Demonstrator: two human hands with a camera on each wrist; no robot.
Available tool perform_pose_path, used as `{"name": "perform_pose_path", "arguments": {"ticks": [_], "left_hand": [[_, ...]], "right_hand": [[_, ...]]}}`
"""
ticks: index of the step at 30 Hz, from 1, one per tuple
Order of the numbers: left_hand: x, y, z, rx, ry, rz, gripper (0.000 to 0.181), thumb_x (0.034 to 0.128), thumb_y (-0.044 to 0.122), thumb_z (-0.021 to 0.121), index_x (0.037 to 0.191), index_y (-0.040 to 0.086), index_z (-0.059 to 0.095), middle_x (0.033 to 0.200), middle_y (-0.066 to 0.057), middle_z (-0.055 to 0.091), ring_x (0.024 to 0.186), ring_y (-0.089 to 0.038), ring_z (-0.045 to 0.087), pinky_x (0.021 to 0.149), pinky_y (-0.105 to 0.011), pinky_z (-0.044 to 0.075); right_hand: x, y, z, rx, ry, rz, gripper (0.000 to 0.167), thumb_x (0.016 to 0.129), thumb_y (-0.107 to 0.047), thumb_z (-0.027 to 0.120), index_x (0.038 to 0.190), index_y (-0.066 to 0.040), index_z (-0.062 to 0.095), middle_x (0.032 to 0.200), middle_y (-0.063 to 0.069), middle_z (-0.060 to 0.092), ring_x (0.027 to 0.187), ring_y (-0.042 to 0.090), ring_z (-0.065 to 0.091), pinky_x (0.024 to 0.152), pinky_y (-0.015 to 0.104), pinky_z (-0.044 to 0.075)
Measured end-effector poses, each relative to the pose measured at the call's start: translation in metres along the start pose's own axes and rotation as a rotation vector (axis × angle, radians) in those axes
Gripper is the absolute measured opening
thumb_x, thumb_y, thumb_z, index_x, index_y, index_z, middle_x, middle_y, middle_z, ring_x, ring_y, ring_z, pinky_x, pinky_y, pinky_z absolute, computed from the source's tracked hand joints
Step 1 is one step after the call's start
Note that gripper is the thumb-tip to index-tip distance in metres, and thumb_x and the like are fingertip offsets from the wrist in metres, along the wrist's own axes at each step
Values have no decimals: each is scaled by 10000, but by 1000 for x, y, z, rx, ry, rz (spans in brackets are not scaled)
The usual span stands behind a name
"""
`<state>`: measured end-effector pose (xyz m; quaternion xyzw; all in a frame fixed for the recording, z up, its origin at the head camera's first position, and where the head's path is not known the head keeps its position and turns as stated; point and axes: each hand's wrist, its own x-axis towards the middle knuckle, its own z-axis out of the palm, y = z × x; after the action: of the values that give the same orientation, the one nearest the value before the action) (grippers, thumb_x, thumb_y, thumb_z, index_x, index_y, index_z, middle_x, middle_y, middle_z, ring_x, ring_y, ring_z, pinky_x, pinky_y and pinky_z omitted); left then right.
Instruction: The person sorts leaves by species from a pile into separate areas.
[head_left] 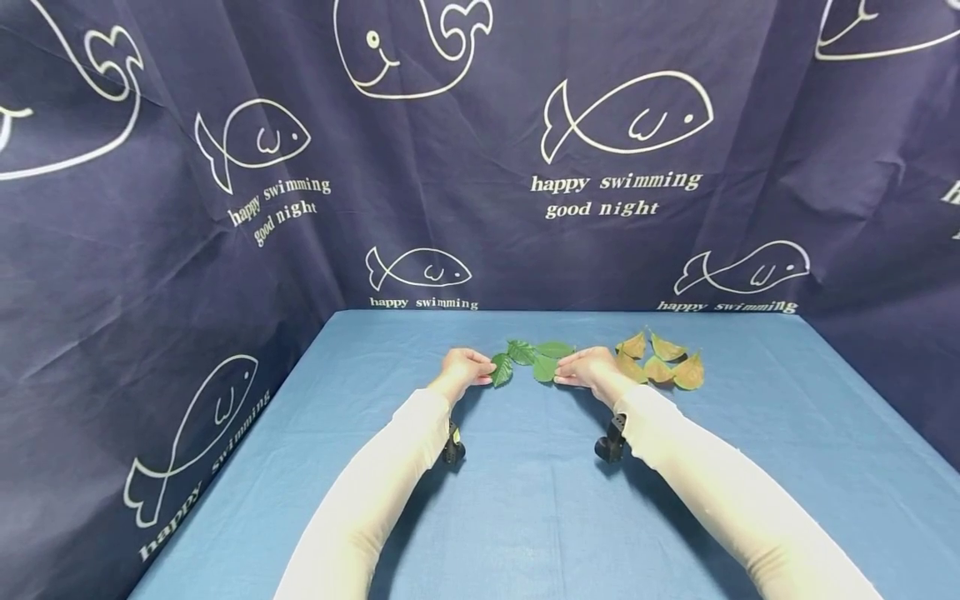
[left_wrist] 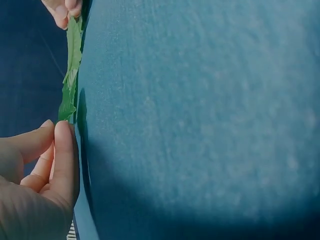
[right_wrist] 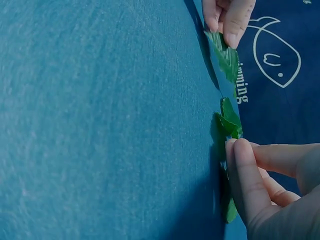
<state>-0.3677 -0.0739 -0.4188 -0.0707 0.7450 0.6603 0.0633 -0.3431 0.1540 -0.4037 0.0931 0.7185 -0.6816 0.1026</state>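
Note:
My left hand point(head_left: 465, 372) pinches a dark green toothed leaf point(head_left: 502, 370) between thumb and fingertips at the far part of the table. In the left wrist view the same hand point(left_wrist: 40, 180) grips that leaf's near end. My right hand point(head_left: 590, 369) pinches the edge of a lighter green leaf point(head_left: 544, 368); the right wrist view shows its thumb and fingertips meeting at the leaf point(right_wrist: 231, 120). Between the hands, a second toothed leaf point(head_left: 521, 352) and another smooth green leaf point(head_left: 555, 349) lie behind the held ones.
Several yellow-brown leaves point(head_left: 689, 372) lie grouped right of my right hand. The blue cloth-covered table point(head_left: 517, 517) reaches back to a dark blue curtain point(head_left: 495, 192) printed with fish; the curtain also hangs at both sides. A small black camera point(head_left: 611, 442) sits under each wrist.

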Motion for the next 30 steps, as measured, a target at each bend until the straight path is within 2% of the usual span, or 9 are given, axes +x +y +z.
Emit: {"name": "perform_pose_path", "arguments": {"ticks": [4,10,12,17,19,22,25,28,30], "left_hand": [[4,-2,2,-9,-14,-6,141,829,-85,688,956,-143,668,803,-119,663,596,-114,658,707,-272,606],[3,0,5,58,-15,-7,154,819,-75,707,960,-129,676,924,-179,683,634,-164,690,702,-281,607],[2,1,4,111,-2,2,153,814,-60,722,950,-117,685,977,-203,678,650,-191,705,680,-274,607],[1,4,-1,271,32,43,135,808,-13,749,921,-80,714,1044,-226,676,728,-258,734,646,-255,603],[1,5,-3,296,38,53,133,809,-3,751,918,-73,718,1041,-222,681,773,-282,736,657,-263,605],[1,4,-8,288,37,63,140,813,1,749,923,-76,710,1020,-218,691,818,-306,731,689,-283,608],[3,4,-14,265,29,77,148,815,-9,743,936,-85,703,1007,-217,696,837,-318,726,716,-296,608],[5,5,-19,274,23,97,153,813,-5,745,941,-79,705,977,-212,710,820,-307,729,710,-295,607],[7,7,-23,291,19,118,161,814,1,744,949,-77,704,950,-214,720,798,-300,730,699,-300,609]], "right_hand": [[-1,0,2,-13,-5,-12,377,884,128,576,1239,233,505,1251,380,550,904,262,730,799,275,586],[-3,-8,0,-71,27,-3,364,886,95,605,1227,206,542,1216,324,606,860,216,739,823,295,584],[-3,-10,-3,-82,43,-1,364,884,91,611,1227,196,552,1227,316,605,856,213,739,850,318,578],[-5,-17,-12,-128,51,-8,377,903,60,595,1252,190,535,1314,325,543,962,237,714,902,332,561],[-6,-18,-16,-157,54,-11,375,913,38,583,1256,182,538,1322,321,538,988,242,698,896,312,563],[-7,-19,-21,-186,66,-23,369,907,27,575,1242,179,552,1261,315,585,931,223,693,883,306,568],[-7,-19,-28,-202,59,-55,371,914,17,556,1243,186,542,1118,291,654,831,180,690,892,336,565],[-8,-18,-36,-223,32,-109,376,934,-5,540,1251,198,522,979,210,698,756,126,683,891,358,567],[-7,-18,-42,-242,11,-158,378,953,-33,535,1253,196,520,968,183,709,742,86,680,891,356,567]]}}
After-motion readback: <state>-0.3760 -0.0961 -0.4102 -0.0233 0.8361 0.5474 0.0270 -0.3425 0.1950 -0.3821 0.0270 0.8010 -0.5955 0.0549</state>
